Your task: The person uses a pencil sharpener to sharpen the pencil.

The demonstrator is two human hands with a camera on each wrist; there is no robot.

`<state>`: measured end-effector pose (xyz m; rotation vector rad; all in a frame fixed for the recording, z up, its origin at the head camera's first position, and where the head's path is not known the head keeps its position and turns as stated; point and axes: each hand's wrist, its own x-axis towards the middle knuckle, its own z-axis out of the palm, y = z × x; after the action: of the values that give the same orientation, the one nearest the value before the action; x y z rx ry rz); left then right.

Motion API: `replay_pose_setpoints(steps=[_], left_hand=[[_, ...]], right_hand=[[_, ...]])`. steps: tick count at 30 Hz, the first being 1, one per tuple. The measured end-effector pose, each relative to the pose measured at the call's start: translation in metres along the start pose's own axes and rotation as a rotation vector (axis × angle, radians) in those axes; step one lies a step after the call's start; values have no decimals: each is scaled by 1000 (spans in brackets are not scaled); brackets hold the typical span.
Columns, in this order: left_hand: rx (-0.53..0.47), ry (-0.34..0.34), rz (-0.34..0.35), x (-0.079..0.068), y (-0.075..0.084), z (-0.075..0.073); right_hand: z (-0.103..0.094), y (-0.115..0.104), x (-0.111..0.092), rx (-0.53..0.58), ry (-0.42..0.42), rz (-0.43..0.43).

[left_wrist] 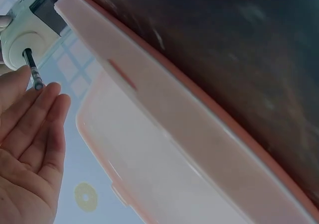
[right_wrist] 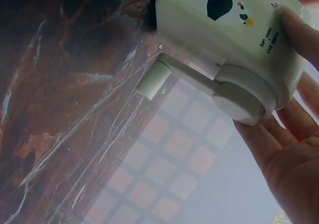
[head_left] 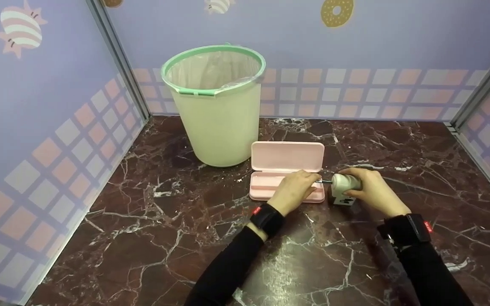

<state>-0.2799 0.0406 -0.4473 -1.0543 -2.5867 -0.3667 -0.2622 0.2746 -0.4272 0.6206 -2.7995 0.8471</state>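
Note:
My left hand [head_left: 294, 191] pinches a thin dark pencil [head_left: 326, 181] near its end, above the right part of an open pink pencil case [head_left: 287, 156]. In the left wrist view the other end of the pencil [left_wrist: 33, 69] sits inside the round hole of a cream pencil sharpener [left_wrist: 15, 45]. My right hand [head_left: 372, 191] grips the top of that sharpener [head_left: 342, 193] from the right, just beside the case. The right wrist view shows its crank handle [right_wrist: 192, 77] and a dark printed figure on its side. No finger is on the crank knob.
A tall pale green bin [head_left: 221, 127] with a green rim and a plastic liner stands behind the case to the left. Patterned panels [head_left: 313, 46] wall in the dark red marbled tabletop [head_left: 151, 238] at the left, back and right.

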Motion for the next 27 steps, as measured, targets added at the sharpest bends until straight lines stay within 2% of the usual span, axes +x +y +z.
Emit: replay_pose_setpoints(steps=[8,11,15,19,27], left_hand=[[115,39,-42,11,7,4],[97,52,-88,14,9,6],[52,30,-141,18,10,6],[31,3,-140,19,8,5],[-66,-7,-131,17,1,3]], right_hand=[[1,-1,0,11,1,2],[0,0,0,12,4,2],[-2,0,-1,-2,2,-7],[-2,0,-1,-14,3,-17],[-3,-1,-1,-16,-7,-7]])
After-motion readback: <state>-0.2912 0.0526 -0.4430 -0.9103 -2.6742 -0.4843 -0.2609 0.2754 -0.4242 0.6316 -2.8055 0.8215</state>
